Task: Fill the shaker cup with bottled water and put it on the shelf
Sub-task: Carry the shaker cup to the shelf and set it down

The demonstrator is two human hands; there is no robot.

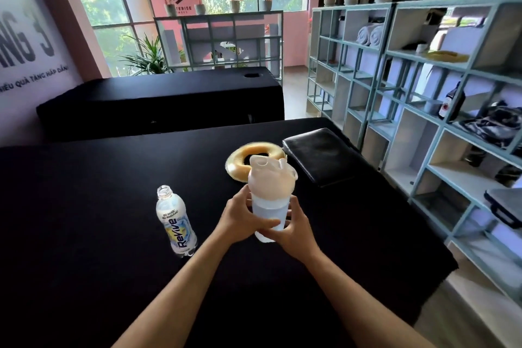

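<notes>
Both hands are holding a translucent plastic shaker cup point(269, 213) with a pale pink lid above the black padded bench point(99, 206), toward its right half and nearer the front edge than the far one. The left hand point(245, 219) is wrapping its curled fingers around the cup's left side, thumb lying across the front. The right hand point(293, 230) is gripping the lower right side and base, fingers curled under it. The lid is sitting on the cup, which is tilting slightly away from the person.

Left of the hands, a clear plastic water bottle point(175, 222) with a white and yellow label is standing uncapped on the bench. Beyond the cup, a tan ring-shaped cushion point(236, 157) is lying beside a black rectangular pad point(324, 155) near the right edge. A pale blue metal shelf unit point(395, 87) is standing just beyond that right edge.
</notes>
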